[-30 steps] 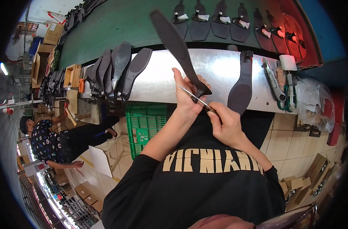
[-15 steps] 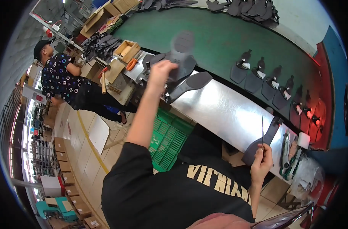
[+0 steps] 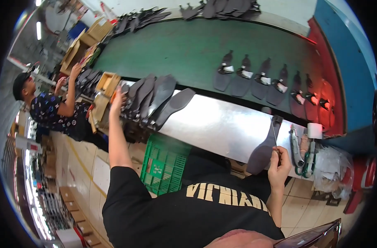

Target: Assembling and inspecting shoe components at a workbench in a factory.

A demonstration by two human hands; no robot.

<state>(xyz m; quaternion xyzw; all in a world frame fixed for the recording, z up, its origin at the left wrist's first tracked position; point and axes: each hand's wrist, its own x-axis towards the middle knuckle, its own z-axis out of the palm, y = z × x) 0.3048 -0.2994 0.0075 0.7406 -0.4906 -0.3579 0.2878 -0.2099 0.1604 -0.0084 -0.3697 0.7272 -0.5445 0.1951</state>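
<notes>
Worktop (image 3: 168, 49), green, fills far side, w/ a row of strapped soles (image 3: 259, 89) at far R. Metal ledge (image 3: 215, 128) runs L to R along its near edge; green crate (image 3: 163, 165) sits below, near L of centre. Dark sole pile (image 3: 147, 97) lies overlapped on ledge's L part; lone dark sole (image 3: 260, 155) lies well apart at ledge's R end. Wooden box (image 3: 108, 82) is past pile, far L. L hand (image 3: 117, 103) is by pile's L end, fingers blurred & roughly straight; can't tell if they've hold of anything. R hand (image 3: 280, 167) pinches thin metal rod (image 3: 274, 130) btwn thumb & fingers, tip up, by lone sole. Orange handle (image 3: 113, 97) shows right by L fingers, contact unclear. Step in hand, my judgement: L reach or let-go at pile, rod ready in R. Next move prob. calls for a clean L grip on one sole, w/o dragging neighbours.
</notes>
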